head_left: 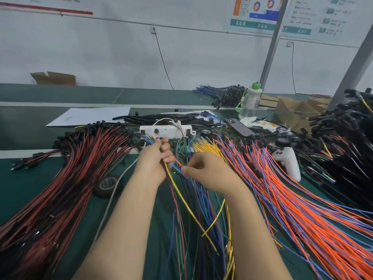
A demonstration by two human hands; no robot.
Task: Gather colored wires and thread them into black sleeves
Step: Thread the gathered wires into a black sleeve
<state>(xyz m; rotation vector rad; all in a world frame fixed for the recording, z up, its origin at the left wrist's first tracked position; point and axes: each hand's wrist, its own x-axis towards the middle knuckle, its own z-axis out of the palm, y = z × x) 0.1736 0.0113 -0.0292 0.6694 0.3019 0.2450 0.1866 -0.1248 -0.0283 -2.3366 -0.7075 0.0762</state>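
Observation:
My left hand (154, 160) grips a small bunch of colored wires, among them a long yellow wire (181, 197) that trails down toward me. Just to its right, my right hand (207, 170) pinches a blue wire (177, 168) running between the two hands. Below both hands lies a loose spread of mixed blue, green, red and yellow wires (193, 229) on the green table. Black sleeves (161, 119) lie in a pile behind the hands, past a white fixture block (167, 131).
A big fan of red and black wires (60, 188) covers the left. Orange and blue wires (292, 199) fan out on the right, yellow wires (207, 148) between. A tape roll (108, 184), a white controller (288, 160), a phone (240, 127), a bottle (250, 104) and cardboard (292, 112) surround them.

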